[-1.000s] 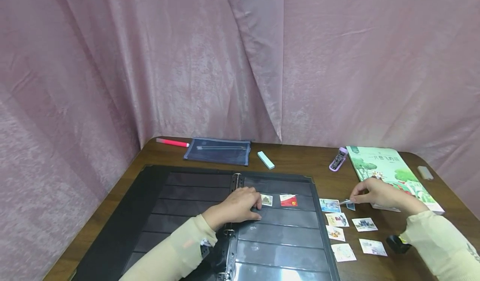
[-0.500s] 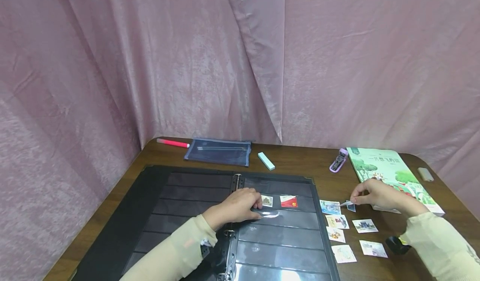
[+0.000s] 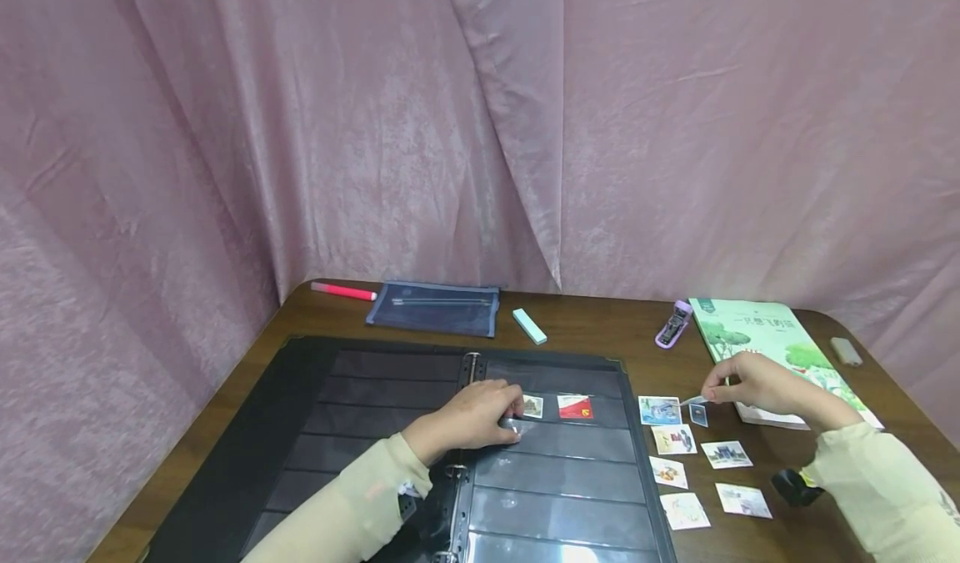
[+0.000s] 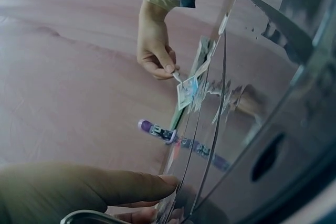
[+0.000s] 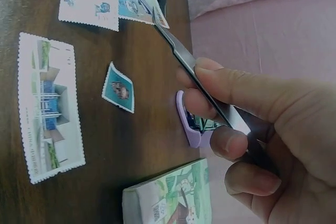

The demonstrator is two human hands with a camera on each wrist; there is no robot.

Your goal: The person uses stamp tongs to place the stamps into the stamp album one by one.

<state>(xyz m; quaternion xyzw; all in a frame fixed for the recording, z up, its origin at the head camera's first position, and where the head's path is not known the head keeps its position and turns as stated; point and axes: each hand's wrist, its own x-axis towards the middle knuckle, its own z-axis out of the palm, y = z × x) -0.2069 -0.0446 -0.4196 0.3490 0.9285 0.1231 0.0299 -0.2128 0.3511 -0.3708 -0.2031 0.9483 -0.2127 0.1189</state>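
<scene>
My right hand (image 3: 750, 382) pinches slim metal tweezers (image 5: 184, 59) between thumb and fingers. The tweezer tips are right at the edge of a blue pictorial stamp (image 3: 660, 410) beside the album. A small dark-blue stamp (image 5: 119, 88) lies on the table below the tweezers. My left hand (image 3: 472, 415) rests on the right page of a black stamp album (image 3: 562, 444), thumb and fingertips at a clear pocket strip (image 3: 517, 424), whose film bulges between them. Just beyond these fingers, a green-toned stamp (image 3: 533, 406) and a red stamp (image 3: 575, 407) sit in one row.
Several loose stamps, including one with a building (image 5: 50, 108), lie right of the album. Behind them are a green book (image 3: 765, 338), a purple-rimmed object (image 3: 673, 324) and a white eraser-like block (image 3: 847, 351). At the back lie a mesh pouch (image 3: 435, 308), pink pen (image 3: 344, 291) and pale-blue bar (image 3: 529, 326).
The tweezers have shifted slightly, and the small dark-blue stamp beneath them shows more fully. Under my left fingers the clear film now bulges and glints. The album stays in place.
</scene>
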